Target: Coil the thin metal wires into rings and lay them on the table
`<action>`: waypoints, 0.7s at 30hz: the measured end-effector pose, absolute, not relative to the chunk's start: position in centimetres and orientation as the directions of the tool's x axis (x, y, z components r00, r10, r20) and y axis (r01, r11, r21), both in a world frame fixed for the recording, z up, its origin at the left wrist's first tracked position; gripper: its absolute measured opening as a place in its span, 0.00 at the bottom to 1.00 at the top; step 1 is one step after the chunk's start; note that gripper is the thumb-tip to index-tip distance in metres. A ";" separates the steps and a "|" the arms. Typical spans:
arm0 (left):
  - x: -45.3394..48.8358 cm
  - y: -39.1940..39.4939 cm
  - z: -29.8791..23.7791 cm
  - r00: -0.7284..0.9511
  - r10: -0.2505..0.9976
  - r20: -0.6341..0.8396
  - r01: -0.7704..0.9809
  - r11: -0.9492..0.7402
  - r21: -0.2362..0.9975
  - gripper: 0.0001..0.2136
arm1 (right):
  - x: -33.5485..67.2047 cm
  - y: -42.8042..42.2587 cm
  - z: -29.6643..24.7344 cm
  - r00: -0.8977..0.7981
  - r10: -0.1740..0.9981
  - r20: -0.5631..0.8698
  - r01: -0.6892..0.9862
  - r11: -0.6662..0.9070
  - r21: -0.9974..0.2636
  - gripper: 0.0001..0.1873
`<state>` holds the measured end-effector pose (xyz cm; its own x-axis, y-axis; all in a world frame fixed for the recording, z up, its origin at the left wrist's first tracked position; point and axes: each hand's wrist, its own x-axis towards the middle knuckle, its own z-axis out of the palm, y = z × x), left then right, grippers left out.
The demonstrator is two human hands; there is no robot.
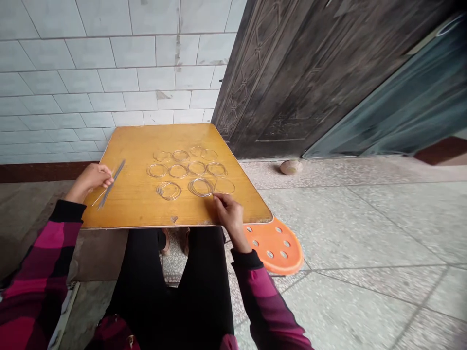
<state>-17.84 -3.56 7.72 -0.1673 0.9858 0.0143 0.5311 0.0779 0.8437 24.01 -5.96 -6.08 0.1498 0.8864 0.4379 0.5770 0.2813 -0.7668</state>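
A yellow wooden board lies across my knees, with several thin coiled wire rings laid out in rows on it. My left hand grips a bundle of thin metal rods at the board's left side, their tips slanting down across the wood. My right hand rests at the front of the board, its pinched fingertips on the lower edge of a coiled wire ring. A fainter ring lies just beyond those fingers.
An orange perforated stool seat sticks out beneath the board's right corner. A tiled wall and a dark carved door stand behind the board. A round pale stone sits on the speckled floor by the door.
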 end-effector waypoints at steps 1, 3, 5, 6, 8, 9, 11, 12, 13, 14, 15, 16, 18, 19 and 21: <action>-16.6 -4.5 7.6 -0.155 0.988 -0.008 0.488 0.083 0.869 0.04 | 22.9 -6.6 -5.8 0.168 0.868 0.467 0.527 0.321 -0.787 0.16; -13.2 -6.4 7.1 -0.091 0.994 -0.064 0.172 0.078 0.982 0.02 | 20.4 -8.1 -4.9 0.094 0.828 0.553 0.446 0.462 -0.767 0.14; -9.4 -8.3 6.1 0.033 0.991 -0.132 -0.228 0.137 0.964 0.07 | 17.8 -9.6 -3.8 -0.030 0.734 0.678 0.375 0.637 -0.673 0.15; -7.5 -9.2 5.5 0.084 0.986 -0.147 -0.359 0.167 0.918 0.09 | 16.8 -10.3 -3.4 -0.096 0.670 0.737 0.339 0.718 -0.608 0.18; -4.2 -10.8 4.3 0.174 0.970 -0.168 -0.518 0.235 0.822 0.11 | 15.7 -11.3 -2.8 -0.181 0.569 0.802 0.326 0.804 -0.497 0.24; -2.9 -11.4 3.8 0.215 0.961 -0.173 -0.564 0.266 0.781 0.11 | 15.6 -11.6 -2.6 -0.203 0.523 0.828 0.333 0.832 -0.444 0.25; -1.0 -12.3 2.9 0.273 0.947 -0.167 -0.624 0.307 0.719 0.10 | 16.0 -12.1 -2.6 -0.231 0.447 0.864 0.355 0.866 -0.353 0.26; -0.3 -12.5 2.6 0.291 0.943 -0.159 -0.642 0.316 0.698 0.10 | 16.4 -12.3 -2.6 -0.243 0.423 0.873 0.366 0.873 -0.321 0.25; 0.2 -12.7 2.3 0.298 0.943 -0.149 -0.660 0.316 0.682 0.09 | 16.9 -12.5 -2.6 -0.259 0.409 0.875 0.379 0.876 -0.298 0.24; 0.6 -12.8 2.1 0.297 0.944 -0.142 -0.676 0.313 0.667 0.09 | 17.3 -12.7 -2.5 -0.278 0.406 0.871 0.392 0.876 -0.283 0.24; 0.8 -12.9 2.0 0.293 0.946 -0.138 -0.691 0.310 0.653 0.09 | 17.6 -12.8 -2.4 -0.299 0.407 0.863 0.403 0.874 -0.272 0.23; 1.0 -12.9 1.9 0.291 0.947 -0.138 -0.704 0.310 0.639 0.09 | 17.9 -13.0 -2.2 -0.321 0.410 0.853 0.411 0.872 -0.265 0.24; 1.1 -13.0 1.7 0.300 0.942 -0.148 -0.719 0.326 0.613 0.09 | 18.0 -13.3 -1.5 -0.357 0.401 0.844 0.402 0.881 -0.248 0.24; 1.1 -13.1 1.7 0.308 0.938 -0.157 -0.723 0.338 0.602 0.09 | 18.0 -13.5 -1.2 -0.374 0.386 0.844 0.384 0.892 -0.238 0.24; 0.7 -13.0 1.7 0.305 0.936 -0.177 -0.737 0.350 0.578 0.09 | 17.7 -14.0 -0.8 -0.394 0.343 0.853 0.321 0.921 -0.222 0.22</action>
<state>0.73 -12.99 1.69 0.3051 0.9358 -0.1766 -0.7374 0.3495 0.5780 17.75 -13.95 -0.82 -0.3942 0.3431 0.8526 0.3205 0.9208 -0.2223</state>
